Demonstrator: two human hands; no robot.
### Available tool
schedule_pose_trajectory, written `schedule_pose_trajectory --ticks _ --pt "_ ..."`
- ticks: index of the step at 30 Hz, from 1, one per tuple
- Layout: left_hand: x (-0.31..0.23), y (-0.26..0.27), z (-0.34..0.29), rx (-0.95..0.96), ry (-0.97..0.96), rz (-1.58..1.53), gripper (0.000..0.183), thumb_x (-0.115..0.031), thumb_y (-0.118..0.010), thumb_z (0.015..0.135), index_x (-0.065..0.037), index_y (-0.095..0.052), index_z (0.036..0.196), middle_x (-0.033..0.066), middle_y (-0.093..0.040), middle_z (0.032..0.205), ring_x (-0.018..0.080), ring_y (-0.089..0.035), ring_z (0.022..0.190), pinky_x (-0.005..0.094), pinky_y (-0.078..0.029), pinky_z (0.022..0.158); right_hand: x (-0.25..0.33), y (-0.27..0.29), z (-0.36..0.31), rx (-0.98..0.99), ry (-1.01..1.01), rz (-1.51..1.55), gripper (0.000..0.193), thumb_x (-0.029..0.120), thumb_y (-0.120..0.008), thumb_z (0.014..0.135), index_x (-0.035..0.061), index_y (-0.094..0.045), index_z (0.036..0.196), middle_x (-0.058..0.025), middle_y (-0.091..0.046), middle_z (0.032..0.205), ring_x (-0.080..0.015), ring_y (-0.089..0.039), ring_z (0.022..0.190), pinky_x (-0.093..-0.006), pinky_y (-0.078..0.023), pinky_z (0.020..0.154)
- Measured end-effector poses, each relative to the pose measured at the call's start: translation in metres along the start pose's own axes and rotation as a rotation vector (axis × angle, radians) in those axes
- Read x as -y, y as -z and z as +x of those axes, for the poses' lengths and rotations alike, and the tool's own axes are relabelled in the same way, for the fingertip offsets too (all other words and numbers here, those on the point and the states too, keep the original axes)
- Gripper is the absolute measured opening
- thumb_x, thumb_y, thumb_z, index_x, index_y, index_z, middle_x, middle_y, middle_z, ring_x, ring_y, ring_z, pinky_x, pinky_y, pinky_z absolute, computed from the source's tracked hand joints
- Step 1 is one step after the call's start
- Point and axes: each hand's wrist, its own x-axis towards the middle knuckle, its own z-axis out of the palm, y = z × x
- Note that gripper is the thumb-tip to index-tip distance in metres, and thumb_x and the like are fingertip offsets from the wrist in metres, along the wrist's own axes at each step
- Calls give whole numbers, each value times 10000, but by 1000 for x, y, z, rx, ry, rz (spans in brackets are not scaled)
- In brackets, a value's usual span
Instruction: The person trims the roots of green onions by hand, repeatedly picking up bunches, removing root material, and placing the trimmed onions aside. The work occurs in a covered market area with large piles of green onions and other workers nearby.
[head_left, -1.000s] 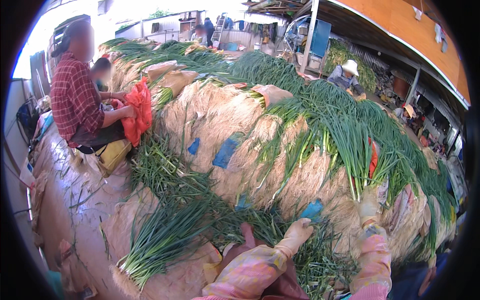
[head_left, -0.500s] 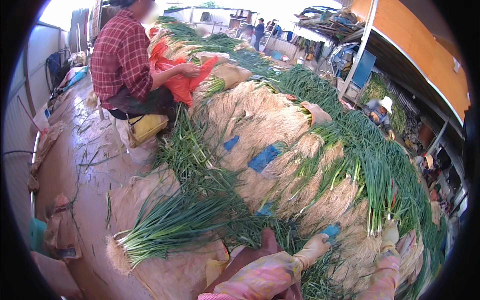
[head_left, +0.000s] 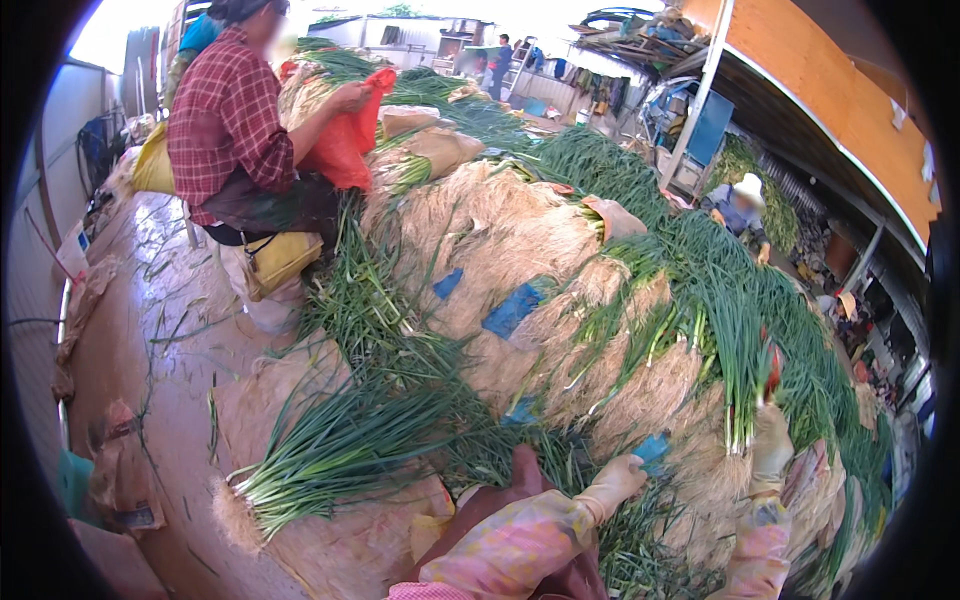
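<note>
My left hand [head_left: 618,480], in a pale glove, hangs over the roots at lower centre with its fingers curled. A blue scrap [head_left: 652,450] shows right at its fingertips; whether it is held is unclear. At the right, my gloved right hand [head_left: 772,445] is closed at the white lower stalks of some spring onions [head_left: 742,385] on the heap; its fingertips are partly hidden. Something red [head_left: 773,366] shows among the leaves just beyond. A loose bunch of spring onions [head_left: 340,450] lies at my left, roots toward the left.
A long heap of spring onions with pale roots [head_left: 480,230] runs into the distance. A person in a checked shirt [head_left: 235,120] sits at the left with a red bag [head_left: 345,145]. Another person in a white hat [head_left: 742,208] is beyond the heap. Sacking [head_left: 330,540] lies on the wet floor.
The view has shifted slightly. My right hand has moved up a little at the stalks. The seated person has raised the hand with the red bag. My left hand stays by the blue scrap.
</note>
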Motion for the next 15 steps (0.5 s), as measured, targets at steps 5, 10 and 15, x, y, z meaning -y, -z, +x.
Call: schedule_pose_trajectory --ticks 5,10,15 --pt "28 -1 17 41 -59 63 340 -224 -649 882 -12 -635 1147 73 -675 942 162 -626 855 293 -488 811 52 -4 -28 315 86 -307 172 99 -640 874 98 -687 1039 -153 -681 852 -301 -672 739 -370 -537 650" --pt "33 -8 15 248 47 -201 326 -259 -594 949 -45 -633 1192 24 -679 1024 110 -623 869 242 -480 767 125 15 -76 365 -93 -209 126 176 -642 896 103 -671 994 -142 -605 673 -324 -637 606 -399 -498 531" --pt "22 -30 -7 373 297 -388 433 -411 -562 967 -69 -610 1228 26 -655 1104 130 -623 835 288 -502 701 168 11 -132 473 -161 -219 197 245 -505 975 100 -634 947 -142 -588 602 -327 -606 526 -418 -481 505"
